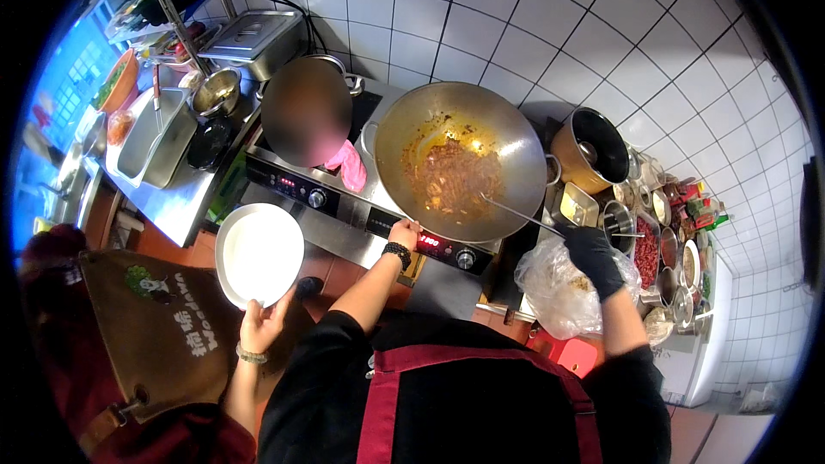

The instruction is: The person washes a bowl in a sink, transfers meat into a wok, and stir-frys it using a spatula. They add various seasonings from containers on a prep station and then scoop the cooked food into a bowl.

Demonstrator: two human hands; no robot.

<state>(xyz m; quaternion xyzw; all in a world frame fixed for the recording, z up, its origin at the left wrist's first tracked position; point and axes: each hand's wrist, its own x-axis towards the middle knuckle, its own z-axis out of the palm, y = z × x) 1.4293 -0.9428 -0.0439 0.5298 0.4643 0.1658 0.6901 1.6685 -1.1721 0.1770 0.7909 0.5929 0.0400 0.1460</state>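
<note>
My right hand [593, 261], in a black glove, grips the handle of a long metal cooking utensil [519, 212]. The tool's far end dips into brown, oily food [461, 171] in a large steel wok [515, 135]. Its working end is buried, so its shape is hidden. My left hand [403, 232], bare with a dark beaded bracelet at the wrist, is at the wok's near rim, above the cooktop control panel [445, 248] with its lit red display. Whether its fingers close on the rim is unclear. The wok sits on the cooktop and has loop handles at its sides.
At left, a co-worker's hand [261, 328] holds a white bowl [259, 254]. A pink cloth [351, 167] lies beside a blurred area over the left burner. A clear plastic bag [554, 290], a deep pot [580, 154] and several ingredient containers [646, 245] stand at right.
</note>
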